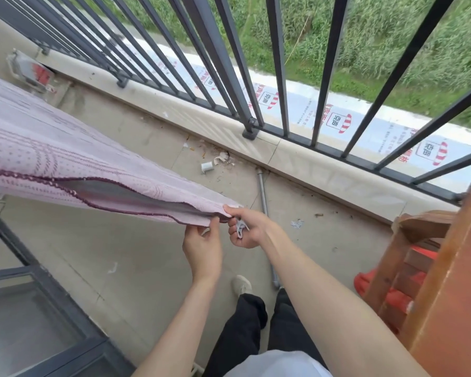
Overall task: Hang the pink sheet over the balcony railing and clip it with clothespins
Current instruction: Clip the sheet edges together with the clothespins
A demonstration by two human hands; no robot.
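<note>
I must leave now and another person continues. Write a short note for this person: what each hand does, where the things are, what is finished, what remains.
Left hand: pinches the corner edge of the pink sheet.
Right hand: pinches the same corner and also holds white clothespins in the palm; how many, cannot tell.
The sheet stretches from the left toward both hands, above the balcony floor, not over the railing.
Done: corner taken, clothespins in hand.
Left: lay the sheet over the railing, then clip it.

Sheet (65,159) at left, railing (256,63) ahead, chair (433,268) at right.
</note>
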